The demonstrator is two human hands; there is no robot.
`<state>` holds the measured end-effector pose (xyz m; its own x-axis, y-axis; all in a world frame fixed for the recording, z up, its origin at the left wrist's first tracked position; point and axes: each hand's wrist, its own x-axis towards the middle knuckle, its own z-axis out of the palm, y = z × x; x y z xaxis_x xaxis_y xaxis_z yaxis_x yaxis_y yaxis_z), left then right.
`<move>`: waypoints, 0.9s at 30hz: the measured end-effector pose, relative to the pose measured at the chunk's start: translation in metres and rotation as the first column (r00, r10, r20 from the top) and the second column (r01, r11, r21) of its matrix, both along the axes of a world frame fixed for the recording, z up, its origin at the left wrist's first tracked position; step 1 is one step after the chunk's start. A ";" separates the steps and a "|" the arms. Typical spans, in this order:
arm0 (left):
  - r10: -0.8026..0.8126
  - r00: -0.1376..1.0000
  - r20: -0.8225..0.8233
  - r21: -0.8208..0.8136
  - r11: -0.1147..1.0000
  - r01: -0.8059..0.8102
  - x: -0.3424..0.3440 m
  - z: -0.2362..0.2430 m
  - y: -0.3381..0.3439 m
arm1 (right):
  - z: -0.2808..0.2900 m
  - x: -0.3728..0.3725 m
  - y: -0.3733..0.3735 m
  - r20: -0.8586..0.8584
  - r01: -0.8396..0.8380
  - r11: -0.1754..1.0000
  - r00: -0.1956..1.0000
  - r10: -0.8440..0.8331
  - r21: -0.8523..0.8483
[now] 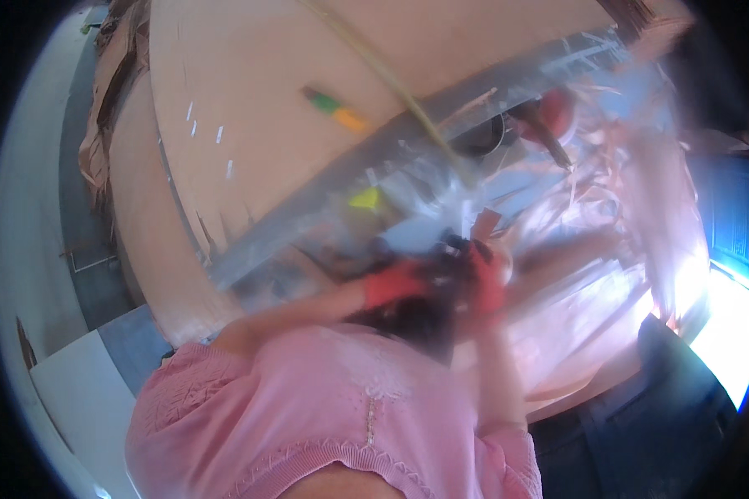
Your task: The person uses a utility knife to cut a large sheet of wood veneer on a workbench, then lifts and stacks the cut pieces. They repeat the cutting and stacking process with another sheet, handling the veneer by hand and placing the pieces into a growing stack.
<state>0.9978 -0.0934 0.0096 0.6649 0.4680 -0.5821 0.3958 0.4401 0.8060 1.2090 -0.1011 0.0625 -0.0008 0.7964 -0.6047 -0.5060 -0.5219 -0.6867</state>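
Observation:
Both my hands wear red and black gloves and are smeared by motion. They meet close together in front of my chest. My left hand (pixel 395 283) reaches in from the left. My right hand (pixel 487 284) is beside it, near a small reddish-brown piece (pixel 485 223). Something dark shows between the hands, but I cannot make out whether it is a held thing or glove. Just beyond them lies crumpled clear plastic wrap (pixel 429 179), with a bright yellow scrap (pixel 364 200) on it. A thin yellowish strip (pixel 391 83) runs from the far edge towards my hands.
A broad tan sheet (pixel 250 100) covers the far left, edged by a grey band (pixel 308 183). On it rests a green and yellow hand tool (pixel 337 108). At the right are a red rounded thing (pixel 556 115), a brown stick-like piece (pixel 549 143) and wrinkled pinkish sheeting (pixel 591 324).

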 end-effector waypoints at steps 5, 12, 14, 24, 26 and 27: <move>0.302 0.952 0.048 -0.319 0.908 -0.272 0.020 0.022 0.071 | -0.045 0.077 0.027 0.321 -0.378 0.922 0.866 0.383 -0.081; 0.388 0.920 0.062 -0.305 0.885 -0.352 0.062 -0.068 0.109 | -0.065 0.116 0.092 0.416 -0.698 0.683 0.567 0.711 -0.216; 0.352 0.936 -0.016 -0.215 0.913 -0.347 0.079 -0.080 0.118 | -0.076 0.121 0.109 0.601 -0.780 0.603 0.404 0.690 -0.168; 0.795 0.598 -0.099 -0.029 0.599 -0.800 0.115 -0.079 0.207 | -0.074 0.138 0.215 0.971 -0.649 0.729 0.065 -0.231 0.217; 0.783 0.617 -0.081 0.010 0.620 -0.785 0.118 -0.087 0.212 | -0.122 0.113 0.183 0.987 -0.693 0.711 0.159 -0.010 0.119; 0.804 0.589 -0.078 0.004 0.592 -0.806 0.119 -0.098 0.210 | -0.133 0.096 0.174 0.986 -0.744 0.666 0.060 0.154 -0.059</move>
<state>1.1167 0.1165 -0.0884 -0.0143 0.7761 -0.6304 -0.0816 0.6275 0.7744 1.3055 0.0728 -0.0703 -0.1894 0.9717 -0.1411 0.8153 0.0756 -0.5741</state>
